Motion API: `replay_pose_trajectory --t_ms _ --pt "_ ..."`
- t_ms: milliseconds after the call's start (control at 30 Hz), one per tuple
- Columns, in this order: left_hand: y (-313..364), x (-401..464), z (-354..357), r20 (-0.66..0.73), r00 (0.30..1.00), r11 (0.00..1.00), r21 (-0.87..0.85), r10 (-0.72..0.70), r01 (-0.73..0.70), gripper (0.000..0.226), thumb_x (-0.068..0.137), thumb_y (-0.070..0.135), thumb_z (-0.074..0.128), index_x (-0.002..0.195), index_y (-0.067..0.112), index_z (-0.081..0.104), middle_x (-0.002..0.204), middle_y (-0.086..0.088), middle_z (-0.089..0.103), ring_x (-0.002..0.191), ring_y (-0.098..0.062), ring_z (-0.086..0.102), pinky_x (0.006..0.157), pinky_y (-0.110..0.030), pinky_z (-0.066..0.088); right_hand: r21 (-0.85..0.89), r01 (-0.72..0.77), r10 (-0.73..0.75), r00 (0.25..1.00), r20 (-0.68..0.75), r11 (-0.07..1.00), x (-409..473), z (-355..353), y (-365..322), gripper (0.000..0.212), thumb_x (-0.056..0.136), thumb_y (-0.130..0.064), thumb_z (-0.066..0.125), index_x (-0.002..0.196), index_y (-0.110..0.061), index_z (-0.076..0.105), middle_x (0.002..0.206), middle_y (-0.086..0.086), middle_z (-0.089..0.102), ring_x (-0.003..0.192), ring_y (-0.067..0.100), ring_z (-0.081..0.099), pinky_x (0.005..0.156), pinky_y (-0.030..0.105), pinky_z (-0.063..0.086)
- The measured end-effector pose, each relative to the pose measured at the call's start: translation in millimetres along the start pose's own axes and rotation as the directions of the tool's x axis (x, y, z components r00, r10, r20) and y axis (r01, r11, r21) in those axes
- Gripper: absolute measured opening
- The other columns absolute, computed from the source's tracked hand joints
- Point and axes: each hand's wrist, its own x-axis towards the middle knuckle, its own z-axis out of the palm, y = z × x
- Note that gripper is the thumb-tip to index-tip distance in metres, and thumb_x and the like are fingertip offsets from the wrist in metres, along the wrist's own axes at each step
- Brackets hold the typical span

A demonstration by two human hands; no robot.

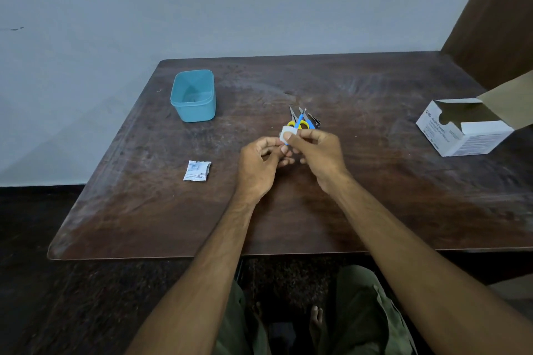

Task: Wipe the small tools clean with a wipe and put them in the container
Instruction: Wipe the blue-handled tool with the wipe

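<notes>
White wipe [287, 133] sits pinched between the fingertips of the right hand [318, 154] and left hand [261, 164], just near of the small tools [301, 121] lying mid-table. Far left on the wooden table [375, 196] stands the blue container [193, 96]; a torn wrapper [197, 171] lies left, a cardboard box [464, 130] right.

Plain domestic room, one wooden table against a bare wall.

Setting reads as a home rather than a lab or workshop: worn dark wooden table [375, 196] with scuffed, dulled finish; unadorned pale painted wall [230, 3] behind it; brown curtain or panel [496, 14] at far right; dark speckled stone floor [86, 297]; bare feet [317, 315] of the seated person visible under the near edge. Contents are household-scale: teal plastic container [193, 95] far left, opened cardboard box of alcohol swabs [464, 127] at right, torn swab sachet [197, 170] near left.
</notes>
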Motion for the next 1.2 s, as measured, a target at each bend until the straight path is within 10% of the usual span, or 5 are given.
replay_pose_trajectory --t_ms 1200 --pt "3.1 -0.8 0.8 -0.003 1.000 0.999 0.029 -0.028 0.028 0.011 0.093 0.007 0.060 0.085 0.010 0.068 0.066 -0.004 0.071 0.057 -0.014 0.068 0.058 -0.017 0.054 0.109 0.001 0.011 0.995 -0.102 0.994 21.1 -4.9 -12.1 0.009 0.082 -0.022 0.075 0.079 -0.014 0.071 0.074 0.004 0.068 0.057 0.003 0.056 0.054 0.021 0.039"
